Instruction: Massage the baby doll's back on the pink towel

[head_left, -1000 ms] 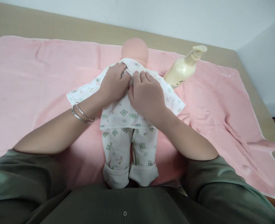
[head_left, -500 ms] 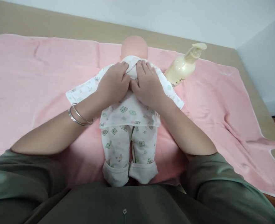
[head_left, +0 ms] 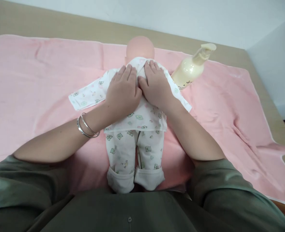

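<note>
Apparently I'm smoothing the shirt [head_left: 141, 120] on the doll [head_left: 140, 48], left hand [head_left: 123, 91] and right hand [head_left: 157, 86] flat, gripping nothing, so the next move calls for light, even pressure.

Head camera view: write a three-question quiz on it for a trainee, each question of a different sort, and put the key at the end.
1. Multiple choice: which of the person's wrists wears the round silver metal bangles? A right; B left; C both.
2. True or false: the bare left hand and the bare right hand both rest on the white long-sleeved cloth shirt with green animal prints.
3. Fill in: of the two hands, the glossy cream pump bottle is nearer the ____ one.

Key: 1 B; 2 true; 3 right.
</note>
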`<state>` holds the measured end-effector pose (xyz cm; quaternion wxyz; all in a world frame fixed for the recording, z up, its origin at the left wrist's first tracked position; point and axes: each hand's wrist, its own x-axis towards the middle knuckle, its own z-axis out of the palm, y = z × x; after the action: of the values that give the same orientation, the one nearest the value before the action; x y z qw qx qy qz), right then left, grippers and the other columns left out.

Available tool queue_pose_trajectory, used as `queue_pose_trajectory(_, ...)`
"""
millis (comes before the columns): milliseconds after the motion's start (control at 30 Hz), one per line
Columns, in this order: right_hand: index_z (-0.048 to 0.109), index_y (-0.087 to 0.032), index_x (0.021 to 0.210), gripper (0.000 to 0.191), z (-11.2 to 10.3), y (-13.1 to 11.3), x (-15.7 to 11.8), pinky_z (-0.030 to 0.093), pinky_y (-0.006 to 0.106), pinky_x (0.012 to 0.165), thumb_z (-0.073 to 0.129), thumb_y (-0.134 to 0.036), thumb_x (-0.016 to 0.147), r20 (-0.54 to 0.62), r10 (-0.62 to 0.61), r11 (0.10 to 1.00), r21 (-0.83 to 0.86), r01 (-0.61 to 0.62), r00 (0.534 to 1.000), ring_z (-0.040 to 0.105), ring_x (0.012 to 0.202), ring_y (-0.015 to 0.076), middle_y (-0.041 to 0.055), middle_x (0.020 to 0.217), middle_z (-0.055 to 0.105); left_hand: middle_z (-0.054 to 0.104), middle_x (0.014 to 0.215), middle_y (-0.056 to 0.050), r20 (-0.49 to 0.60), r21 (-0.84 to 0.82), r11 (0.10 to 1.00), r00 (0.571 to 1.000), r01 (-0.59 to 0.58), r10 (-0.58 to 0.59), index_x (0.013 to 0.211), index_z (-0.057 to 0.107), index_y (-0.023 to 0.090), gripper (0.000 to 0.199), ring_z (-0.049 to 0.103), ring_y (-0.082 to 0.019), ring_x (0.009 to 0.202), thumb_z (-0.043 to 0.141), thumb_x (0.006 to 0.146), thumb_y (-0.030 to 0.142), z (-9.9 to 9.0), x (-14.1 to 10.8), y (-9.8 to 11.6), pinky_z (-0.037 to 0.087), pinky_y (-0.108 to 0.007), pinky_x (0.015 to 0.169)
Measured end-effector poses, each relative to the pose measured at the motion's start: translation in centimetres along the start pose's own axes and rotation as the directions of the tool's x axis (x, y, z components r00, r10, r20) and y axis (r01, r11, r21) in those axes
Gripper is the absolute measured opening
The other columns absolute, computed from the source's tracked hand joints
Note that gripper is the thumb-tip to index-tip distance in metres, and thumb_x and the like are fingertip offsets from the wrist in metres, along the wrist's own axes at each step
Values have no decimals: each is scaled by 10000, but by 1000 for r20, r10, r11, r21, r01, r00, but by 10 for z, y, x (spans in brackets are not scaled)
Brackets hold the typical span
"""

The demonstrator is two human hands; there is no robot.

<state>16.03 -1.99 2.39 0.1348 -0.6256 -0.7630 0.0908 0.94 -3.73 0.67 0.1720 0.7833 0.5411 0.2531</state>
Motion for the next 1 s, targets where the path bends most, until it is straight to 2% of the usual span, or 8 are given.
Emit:
queue_pose_trajectory(100, 332, -55, 1652, 652, -3, -8, -7, 221, 533, 1386, 321, -347, 1069, 15, 12, 1000, -17, -12, 1000, 265, 1664, 308, 158, 1752, 329, 462, 1675, -7, -36, -83, 996, 999, -18, 15, 1564, 470, 196, 734, 286, -310, 1620, 362, 923, 537, 3, 5, -6, 162, -521, 1393)
queue_pose_trajectory(267, 291, 38, 1655, 661, -9, -32, -31, 210, 493, 1396, 326, -290, 1082, 69, 19, 995, -104, -12, 997, 257, 1662, 345, 214, 1747, 312, 608, 1502, -30, 13, -105, 994, 999, 37, -36, 1375, 556, 243, 524, 466, -288, 1429, 286, 974, 447, 1, 28, -21, 292, -540, 1285)
queue_pose_trajectory(400, 387, -67, 1639, 613, -7, -36, -38, 246, 552, 1384, 339, -292, 1071, 17, -56, 993, -105, 58, 998, 294, 1653, 331, 135, 1726, 392, 685, 1223, -60, -35, -108, 992, 997, 72, -76, 1092, 602, 276, 309, 590, -276, 1166, 316, 984, 323, -3, 32, -21, 442, -527, 1119)
queue_pose_trajectory(500, 392, -100, 1641, 609, -6, -23, -24, 237, 511, 1394, 300, -296, 1072, 20, -52, 997, -61, 53, 998, 303, 1654, 281, 99, 1729, 396, 673, 1343, -95, -44, -55, 997, 998, 45, -48, 1236, 611, 245, 390, 570, -306, 1314, 314, 995, 325, -4, 22, -15, 416, -535, 1195)
queue_pose_trajectory(567, 355, -46, 1649, 634, -6, -13, -12, 219, 457, 1399, 283, -289, 1068, 36, -32, 998, -47, 34, 999, 268, 1666, 273, 132, 1756, 330, 567, 1551, -137, -37, -14, 1000, 999, 8, -9, 1449, 527, 137, 542, 451, -319, 1502, 293, 1000, 331, -3, 12, -8, 316, -529, 1312)
queue_pose_trajectory(667, 330, -2, 1648, 658, -6, -4, -1, 197, 458, 1398, 285, -294, 1060, 43, -11, 999, -39, 13, 999, 227, 1677, 297, 167, 1774, 263, 405, 1700, -149, -26, -2, 1000, 1000, -15, 15, 1561, 428, 48, 643, 298, -323, 1623, 319, 990, 323, -1, -1, 2, 195, -542, 1388)
queue_pose_trajectory(867, 309, -16, 1657, 645, -8, -15, -10, 186, 461, 1401, 262, -302, 1080, 58, 40, 997, -75, -35, 998, 243, 1670, 294, 157, 1769, 285, 560, 1585, -46, -40, -70, 997, 999, -23, 20, 1416, 576, 239, 522, 409, -298, 1555, 397, 944, 370, -1, 13, -9, 292, -513, 1349)
queue_pose_trajectory(1000, 307, 10, 1656, 655, -11, -29, -28, 186, 486, 1404, 342, -288, 1073, 69, -3, 998, -68, 8, 998, 243, 1668, 336, 192, 1758, 297, 688, 1321, -74, -26, -113, 994, 1000, 6, -9, 1142, 618, 262, 304, 584, -303, 1268, 387, 951, 313, -3, 31, -20, 431, -568, 1178)
